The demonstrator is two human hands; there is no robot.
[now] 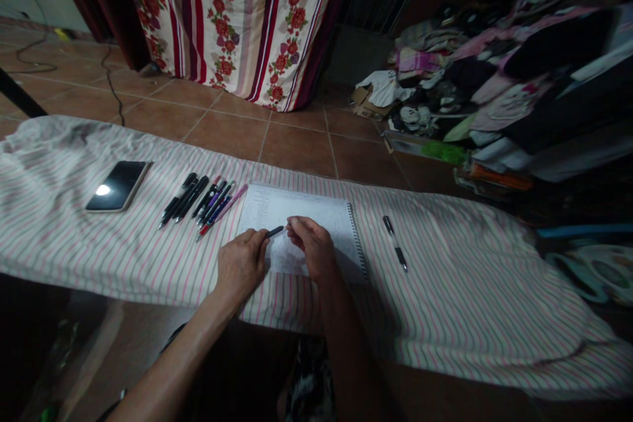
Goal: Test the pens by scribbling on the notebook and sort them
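My left hand is closed around a dark pen, whose pale tip end points to the right. My right hand is closed in a pinch just off that end. Whatever sits between its fingertips is too small to make out. Both hands are over an open spiral notebook with writing on its page. To the left lies a group of several pens in black, red, purple and pink. A single pen with a clear barrel and black grip rests to the right of the notebook.
A smartphone lies at the left on the striped cloth covering the table. Beyond are a tiled floor, a floral curtain and, at the right, a heap of clothes. A cable runs along the floor.
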